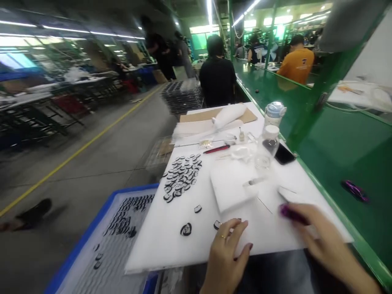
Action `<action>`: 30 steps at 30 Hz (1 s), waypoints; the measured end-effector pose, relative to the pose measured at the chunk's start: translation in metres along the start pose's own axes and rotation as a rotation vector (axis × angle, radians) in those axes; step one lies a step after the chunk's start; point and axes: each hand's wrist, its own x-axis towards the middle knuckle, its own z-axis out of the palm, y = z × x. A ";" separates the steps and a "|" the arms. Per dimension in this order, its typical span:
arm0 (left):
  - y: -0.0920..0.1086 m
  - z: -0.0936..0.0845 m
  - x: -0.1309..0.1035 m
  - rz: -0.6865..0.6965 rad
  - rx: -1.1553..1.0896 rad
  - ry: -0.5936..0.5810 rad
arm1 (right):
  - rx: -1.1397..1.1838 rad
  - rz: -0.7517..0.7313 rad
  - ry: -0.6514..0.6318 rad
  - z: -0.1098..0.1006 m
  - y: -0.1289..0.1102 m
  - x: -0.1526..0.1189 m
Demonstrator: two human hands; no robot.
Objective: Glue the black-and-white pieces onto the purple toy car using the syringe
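Note:
My left hand (pixel 227 250), a ring on one finger, hovers low at the front of the white board (pixel 165 249). Its thumb stands apart from the bent fingers. Beside its fingertips lies a small black-rimmed white piece (pixel 217 225), and a bit of another shows behind them. Blurred by motion, my right hand (pixel 320 237) grips a small purple object (pixel 292 214) whose kind I cannot make out. A single black-rimmed piece (pixel 198 209) and a rounder black ring-like piece (pixel 185 229) lie left of my left hand. A large group of such pieces (pixel 183 176) covers the board's left side.
A white foam block (pixel 229 188) bears a small syringe-like tube (pixel 255 181). Behind are a red pen (pixel 217 149), a clear jar (pixel 268 147), a bottle (pixel 274 114) and a phone (pixel 284 154). A blue-rimmed tray (pixel 82 234) stands lower left; a green conveyor (pixel 343 151) runs right. A person (pixel 217 73) sits ahead.

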 end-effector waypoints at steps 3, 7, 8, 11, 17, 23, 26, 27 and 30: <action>0.003 0.005 -0.004 -0.028 0.028 -0.096 | 0.229 -0.336 -0.322 0.049 -0.048 0.032; 0.000 0.013 -0.008 0.052 0.031 -0.067 | 0.326 -0.198 -0.261 0.063 -0.048 0.051; 0.000 0.015 -0.008 0.061 0.023 -0.036 | 0.336 -0.080 -0.150 0.060 -0.043 0.056; 0.005 0.024 -0.007 0.060 -0.010 0.061 | 0.398 0.208 0.042 0.050 -0.032 0.075; 0.015 0.031 -0.001 0.110 -0.004 0.122 | 0.519 0.225 -0.292 0.057 -0.049 0.115; 0.005 0.033 -0.006 0.140 -0.099 0.210 | 0.687 0.235 -0.418 0.042 -0.049 0.115; 0.002 0.022 0.003 0.101 -0.260 0.077 | 0.796 0.268 -0.188 0.028 -0.037 0.087; 0.001 0.016 0.009 0.076 -0.289 -0.036 | 0.813 0.269 -0.081 0.024 -0.033 0.075; 0.001 -0.001 0.030 0.085 -0.225 -0.433 | 0.985 0.178 0.067 0.017 -0.026 0.037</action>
